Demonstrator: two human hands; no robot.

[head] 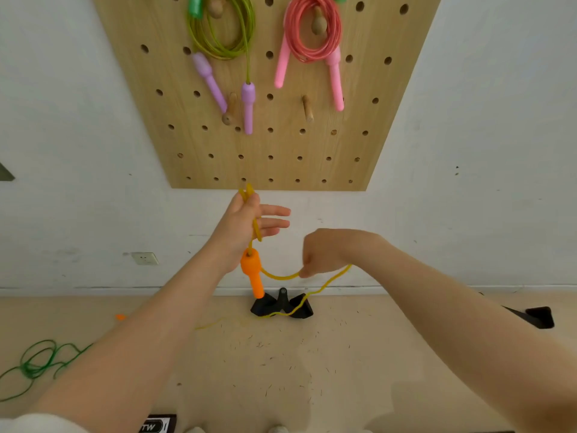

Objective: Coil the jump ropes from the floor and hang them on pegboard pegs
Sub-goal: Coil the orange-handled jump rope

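Observation:
My left hand (246, 223) is raised just below the wooden pegboard (265, 145), its thumb holding loops of a yellow jump rope (281, 277) against the palm while the fingers stretch out. An orange handle (252, 271) dangles from that hand. My right hand (321, 253) pinches the same yellow rope lower down, and the rest of the rope trails to the floor. On the board hang a coiled green rope with purple handles (224, 42) and a coiled pink rope (313, 29). Two bare wooden pegs (230, 110) (307, 107) stick out below them.
A loose green rope (37, 364) lies tangled on the floor at the left. A black stand foot (282, 303) sits against the wall under the board, another black piece (537, 317) at the right. A small orange bit (120, 317) lies on the floor.

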